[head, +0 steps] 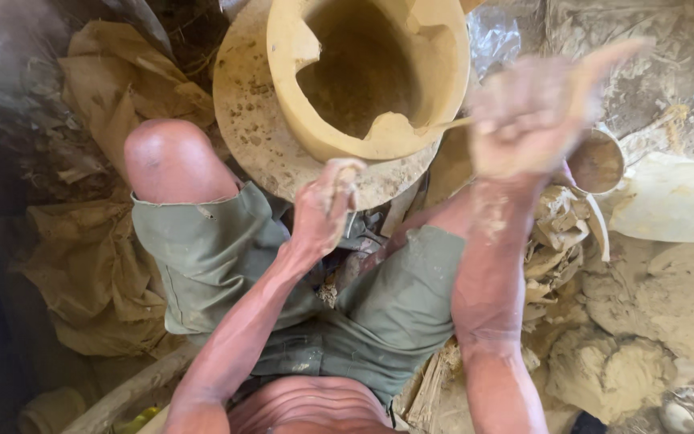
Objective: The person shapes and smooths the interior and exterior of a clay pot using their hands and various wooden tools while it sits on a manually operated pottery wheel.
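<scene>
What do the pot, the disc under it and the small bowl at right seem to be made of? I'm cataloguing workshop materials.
Pot: looks like unfired clay, matte pale yellow, with a ragged rim.
Disc: possibly wood or stone under a speckled coat of dried clay; the coating hides it.
Bowl: probably metal, with a thin rim and dull sheen, smeared brown inside.
</scene>
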